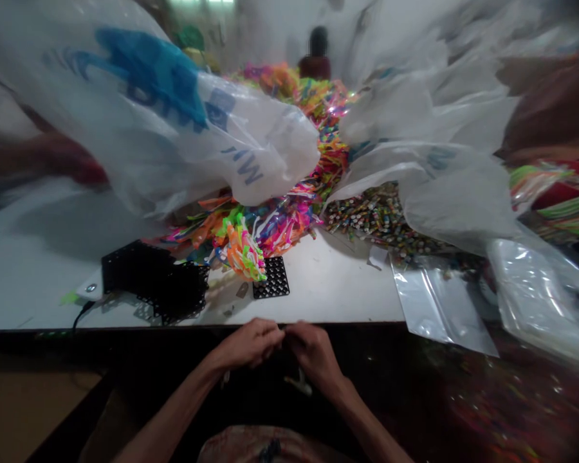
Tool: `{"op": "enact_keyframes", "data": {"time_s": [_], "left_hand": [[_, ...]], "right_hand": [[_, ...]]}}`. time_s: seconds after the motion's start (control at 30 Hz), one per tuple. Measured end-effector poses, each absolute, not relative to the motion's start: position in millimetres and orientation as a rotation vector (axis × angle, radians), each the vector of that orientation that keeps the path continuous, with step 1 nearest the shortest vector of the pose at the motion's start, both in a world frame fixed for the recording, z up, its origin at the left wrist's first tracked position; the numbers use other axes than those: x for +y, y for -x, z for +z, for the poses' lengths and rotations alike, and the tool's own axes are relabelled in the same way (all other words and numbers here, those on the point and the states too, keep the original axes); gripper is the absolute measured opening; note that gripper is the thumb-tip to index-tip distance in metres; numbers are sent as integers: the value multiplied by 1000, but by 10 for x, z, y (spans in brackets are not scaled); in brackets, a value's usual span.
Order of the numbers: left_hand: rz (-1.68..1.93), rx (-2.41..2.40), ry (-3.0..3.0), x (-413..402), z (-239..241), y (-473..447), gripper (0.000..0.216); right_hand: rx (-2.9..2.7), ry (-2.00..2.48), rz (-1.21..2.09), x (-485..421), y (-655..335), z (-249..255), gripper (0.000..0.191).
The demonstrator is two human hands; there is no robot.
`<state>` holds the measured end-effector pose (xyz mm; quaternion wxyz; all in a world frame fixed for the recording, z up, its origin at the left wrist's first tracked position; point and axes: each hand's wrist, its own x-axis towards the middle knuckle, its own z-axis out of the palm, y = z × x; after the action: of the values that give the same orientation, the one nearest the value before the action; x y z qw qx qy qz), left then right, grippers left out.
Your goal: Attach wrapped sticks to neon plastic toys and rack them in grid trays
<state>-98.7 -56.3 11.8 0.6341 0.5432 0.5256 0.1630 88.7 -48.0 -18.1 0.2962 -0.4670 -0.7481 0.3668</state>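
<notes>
My left hand (255,342) and my right hand (312,350) meet at the table's front edge, fingers curled and pressed together. Whatever they pinch is too small or hidden to name. A small pale piece (298,384) shows below my right hand, blurred. Just beyond my hands lies a black perforated tray (271,286). A bunch of neon orange, green and white plastic strips (244,247) rests over its upper left corner. Behind it a long heap of bright multicoloured plastic pieces (289,222) stretches back along the table.
A large white plastic bag (270,154) with blue print hangs over the heap; another white bag (439,193) lies right. Black perforated sheets (154,283) are stacked left. Many small patterned sticks (371,209) and clear plastic bags (439,302) lie right. Other people are around the table.
</notes>
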Motion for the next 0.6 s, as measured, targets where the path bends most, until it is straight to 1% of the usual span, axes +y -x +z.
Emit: {"op": "enact_keyframes", "data": {"time_s": [0.07, 0.1, 0.17, 0.23, 0.27, 0.37, 0.47, 0.6], "left_hand": [[474, 1278, -1189, -541, 69, 1047, 36], [528, 1307, -1158, -559, 29, 1081, 37], [579, 1308, -1061, -649, -66, 1145, 35], [554, 1247, -938, -772, -153, 1187, 29], [534, 1218, -893, -828, -186, 1194, 26], [521, 1163, -869, -918, -239, 1161, 18], [529, 1185, -893, -895, -242, 1098, 15], [548, 1191, -905, -831, -256, 1034, 19]], "right_hand": [[-1843, 1356, 845, -381, -945, -252, 18], [-1817, 1380, 856, -350, -1005, -273, 17], [-1873, 1406, 991, -352, -1147, -288, 16], [-2058, 1456, 1102, -433, -1248, -277, 18], [-2183, 1502, 1094, -493, -1264, -274, 19], [-2599, 1627, 854, -684, -1172, -336, 25], [-2920, 1573, 660, -810, -1006, -544, 29], [-3161, 1596, 712, -835, -966, -897, 32]]}}
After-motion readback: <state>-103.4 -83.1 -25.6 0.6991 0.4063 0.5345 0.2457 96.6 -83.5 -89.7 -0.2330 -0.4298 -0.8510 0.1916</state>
